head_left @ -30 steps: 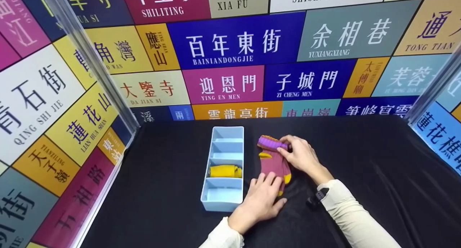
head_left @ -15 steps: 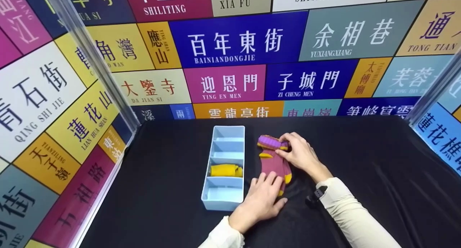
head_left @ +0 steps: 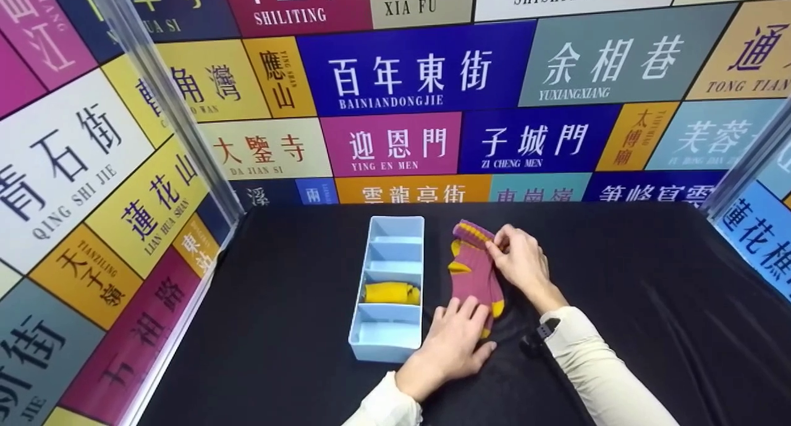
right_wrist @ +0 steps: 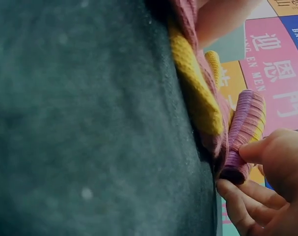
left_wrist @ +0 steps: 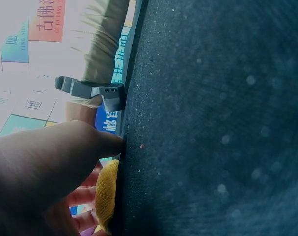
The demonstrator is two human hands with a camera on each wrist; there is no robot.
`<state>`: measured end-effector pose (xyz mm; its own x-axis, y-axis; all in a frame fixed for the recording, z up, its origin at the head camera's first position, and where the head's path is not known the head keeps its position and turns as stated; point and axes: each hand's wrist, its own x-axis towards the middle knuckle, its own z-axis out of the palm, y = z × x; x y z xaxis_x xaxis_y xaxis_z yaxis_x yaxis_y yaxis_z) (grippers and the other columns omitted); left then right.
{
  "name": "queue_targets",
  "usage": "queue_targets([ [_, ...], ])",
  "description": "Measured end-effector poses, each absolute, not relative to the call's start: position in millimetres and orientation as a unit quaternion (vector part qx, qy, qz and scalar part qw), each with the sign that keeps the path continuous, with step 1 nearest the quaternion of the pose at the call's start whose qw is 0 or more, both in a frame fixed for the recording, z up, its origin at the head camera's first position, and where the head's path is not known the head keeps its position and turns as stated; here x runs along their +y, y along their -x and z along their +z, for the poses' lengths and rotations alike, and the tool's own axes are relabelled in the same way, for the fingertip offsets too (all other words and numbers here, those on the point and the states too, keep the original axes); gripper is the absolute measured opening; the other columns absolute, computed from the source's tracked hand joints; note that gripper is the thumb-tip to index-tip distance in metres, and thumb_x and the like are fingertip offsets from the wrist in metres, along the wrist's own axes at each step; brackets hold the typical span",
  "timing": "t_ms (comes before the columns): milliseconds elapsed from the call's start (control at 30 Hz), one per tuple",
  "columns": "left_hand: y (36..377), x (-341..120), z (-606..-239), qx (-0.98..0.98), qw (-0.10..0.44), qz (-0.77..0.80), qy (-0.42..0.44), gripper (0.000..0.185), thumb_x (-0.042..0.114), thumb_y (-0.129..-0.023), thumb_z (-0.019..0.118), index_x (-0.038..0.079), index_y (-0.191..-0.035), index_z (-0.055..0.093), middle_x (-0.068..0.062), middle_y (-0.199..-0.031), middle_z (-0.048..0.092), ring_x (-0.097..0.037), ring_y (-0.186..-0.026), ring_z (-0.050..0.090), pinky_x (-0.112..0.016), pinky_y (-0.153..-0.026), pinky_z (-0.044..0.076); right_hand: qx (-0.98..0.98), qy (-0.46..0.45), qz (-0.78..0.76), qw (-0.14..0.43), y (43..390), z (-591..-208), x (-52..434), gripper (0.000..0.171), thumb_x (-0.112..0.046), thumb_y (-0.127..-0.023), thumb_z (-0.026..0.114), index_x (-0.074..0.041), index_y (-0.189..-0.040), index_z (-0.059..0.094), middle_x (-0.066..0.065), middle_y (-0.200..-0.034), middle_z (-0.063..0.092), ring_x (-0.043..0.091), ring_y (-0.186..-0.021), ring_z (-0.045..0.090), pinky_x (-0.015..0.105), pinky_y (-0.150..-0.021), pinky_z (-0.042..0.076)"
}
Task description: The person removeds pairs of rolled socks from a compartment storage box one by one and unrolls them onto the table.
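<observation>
Head view shows my right hand (head_left: 518, 262) pinching the purple cuff (head_left: 474, 233) of the sock (head_left: 474, 277). My fingers and thumb curl round that cuff, which is rolled a little toward me. The right wrist view shows it too: the cuff (right_wrist: 243, 132) sits as a small roll under my fingertips (right_wrist: 254, 151).

My left hand (head_left: 454, 345) lies flat on the toe end of the sock, nearer to me. Its fingers are straight and press the sock down on the black cloth (head_left: 618, 277). It grips nothing. In the left wrist view I see my thumb (left_wrist: 65, 152) on the cloth and a bit of the yellow toe (left_wrist: 107, 196).

The sock lies between my two hands, just right of the box (head_left: 390, 284). One yellow roll (head_left: 389, 293) sits in the third slot of the box. The slot nearest me and the two far ones hold nothing.

I think I am at the start of rolling the sock up, from the cuff toward the toe. The next move should keep the roll tight and straight, while my left hand holds the toe so the sock does not slide.
</observation>
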<state>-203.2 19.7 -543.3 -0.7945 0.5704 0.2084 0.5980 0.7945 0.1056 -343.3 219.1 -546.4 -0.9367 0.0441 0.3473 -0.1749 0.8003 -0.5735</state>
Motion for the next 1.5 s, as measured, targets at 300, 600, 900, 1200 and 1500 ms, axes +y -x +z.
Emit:
queue_targets([
  [300,202.9,20.5,-543.6,-0.943,0.081,-0.085,0.310,0.047,0.051,-0.100,0.070,0.022,-0.134,0.058,0.003,-0.126,0.059,-0.020,-0.115,0.054,-0.036,-0.086,0.047,-0.934,-0.044,0.314,0.166,343.2,-549.0,222.7,0.020,-0.031,-0.098,0.079,-0.019,-0.114,0.083,0.009,-0.112,0.066,0.025,-0.090,0.072,0.047,-0.075,0.057],
  [600,203.5,21.0,-547.4,-0.938,0.112,-0.100,0.311,0.044,0.047,-0.099,0.073,0.020,-0.132,0.062,0.002,-0.122,0.061,-0.021,-0.111,0.057,-0.035,-0.081,0.046,-0.922,-0.066,0.357,0.131,346.3,-550.8,223.7,0.034,-0.019,-0.099,0.077,-0.006,-0.128,0.065,0.013,-0.114,0.079,0.028,-0.097,0.077,0.049,-0.083,0.057],
  [900,203.4,21.5,-542.6,-0.929,0.079,-0.171,0.319,0.041,0.040,-0.101,0.072,0.018,-0.135,0.063,0.004,-0.125,0.063,-0.018,-0.111,0.057,-0.031,-0.084,0.048,-0.926,-0.144,0.332,0.105,348.3,-556.5,223.2,0.041,-0.010,-0.105,0.064,-0.001,-0.145,0.064,0.025,-0.139,0.066,0.043,-0.116,0.062,0.058,-0.103,0.049],
  [1200,203.6,25.1,-544.2,-0.892,0.096,-0.255,0.359,0.036,0.027,-0.101,0.072,0.012,-0.132,0.065,-0.001,-0.125,0.065,-0.018,-0.109,0.061,-0.025,-0.093,0.054,-0.945,0.015,0.315,0.087,341.9,-549.5,226.1,0.039,-0.048,-0.099,0.074,-0.011,-0.110,0.076,0.008,-0.094,0.072,0.029,-0.088,0.070,0.043,-0.073,0.052],
  [1500,208.1,26.6,-550.9,-0.867,0.132,-0.313,0.364,0.050,-0.013,-0.083,0.070,0.009,-0.127,0.067,-0.007,-0.125,0.061,-0.021,-0.116,0.061,-0.022,-0.107,0.051,-0.939,-0.007,0.339,0.050,342.1,-545.1,232.4,0.036,-0.048,-0.096,0.080,-0.012,-0.098,0.078,0.008,-0.091,0.081,0.027,-0.086,0.075,0.038,-0.075,0.052],
])
